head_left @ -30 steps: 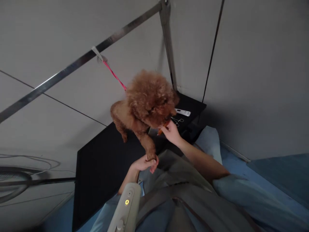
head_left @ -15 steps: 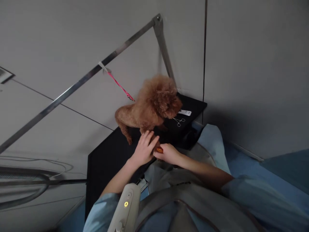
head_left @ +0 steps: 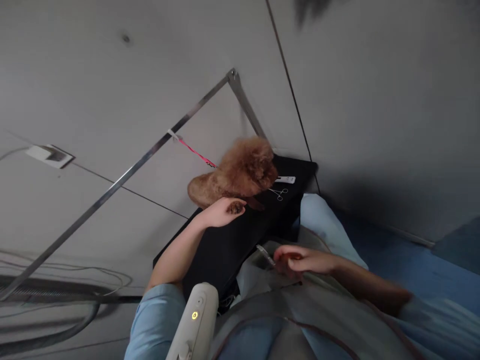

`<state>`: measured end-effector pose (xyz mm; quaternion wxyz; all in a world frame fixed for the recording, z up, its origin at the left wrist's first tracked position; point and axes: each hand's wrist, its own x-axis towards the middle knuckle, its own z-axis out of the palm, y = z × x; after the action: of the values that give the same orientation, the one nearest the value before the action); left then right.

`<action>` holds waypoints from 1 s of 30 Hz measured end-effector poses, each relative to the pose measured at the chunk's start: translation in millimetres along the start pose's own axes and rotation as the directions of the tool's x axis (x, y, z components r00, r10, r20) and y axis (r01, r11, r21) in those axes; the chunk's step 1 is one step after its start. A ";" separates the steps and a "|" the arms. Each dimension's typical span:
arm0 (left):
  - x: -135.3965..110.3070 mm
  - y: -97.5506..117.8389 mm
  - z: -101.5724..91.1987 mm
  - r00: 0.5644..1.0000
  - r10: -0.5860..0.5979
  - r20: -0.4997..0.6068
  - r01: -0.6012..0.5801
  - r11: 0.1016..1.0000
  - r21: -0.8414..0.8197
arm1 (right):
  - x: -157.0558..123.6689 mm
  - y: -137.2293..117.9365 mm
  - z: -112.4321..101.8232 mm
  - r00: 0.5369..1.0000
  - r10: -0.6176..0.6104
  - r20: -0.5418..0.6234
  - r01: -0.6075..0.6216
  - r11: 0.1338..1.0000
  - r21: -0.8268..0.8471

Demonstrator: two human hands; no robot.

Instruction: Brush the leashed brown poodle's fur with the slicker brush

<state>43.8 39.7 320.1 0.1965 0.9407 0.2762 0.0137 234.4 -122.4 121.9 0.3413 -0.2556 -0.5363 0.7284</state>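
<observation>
A curly brown poodle is on the black grooming table, its head turned to the right. My left hand is closed round one of its paws, with the dark underside turned up toward me. Lower and to the right, in front of my apron, my right hand grips an orange-handled tool. Its slim metal end points up and left, apart from the dog; its exact kind is unclear. Beside the dog's head lie a pair of ring-handled forceps and a white flat object.
A metal grooming arm slants over the table, with a pink strap running down to the dog. A pale device with a lit yellow button is close by my left arm. Walls stand behind and right.
My right hand has drawn back from the paw, down and right, with the orange-handled tool. My left hand now holds the paw turned up. The dog's rear is lower. The camera view has shifted.
</observation>
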 end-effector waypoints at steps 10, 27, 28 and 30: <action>46.2 45.7 -45.0 0.968 -0.196 0.159 0.221 0.962 -0.160 | 105.1 -56.3 55.9 0.669 -0.710 -0.219 0.358 0.566 -0.743; -64.8 18.8 1.6 0.817 -0.134 -0.560 0.155 0.988 -0.010 | 159.5 -51.8 26.5 0.681 -0.732 0.001 0.549 0.510 -0.662; -78.8 16.9 15.2 0.771 -0.121 -0.625 0.157 0.988 0.002 | 161.9 -53.0 23.6 0.728 -0.685 -0.001 0.500 0.533 -0.682; -103.4 18.3 43.3 0.661 -0.123 -0.740 0.158 0.987 -0.023 | 164.2 -53.1 22.2 0.824 -0.566 0.025 0.413 0.570 -0.710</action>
<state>-28.6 -44.3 295.6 0.0483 0.8345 0.4040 0.3715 125.4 1.0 178.1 0.4632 -0.2772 -0.7782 0.3210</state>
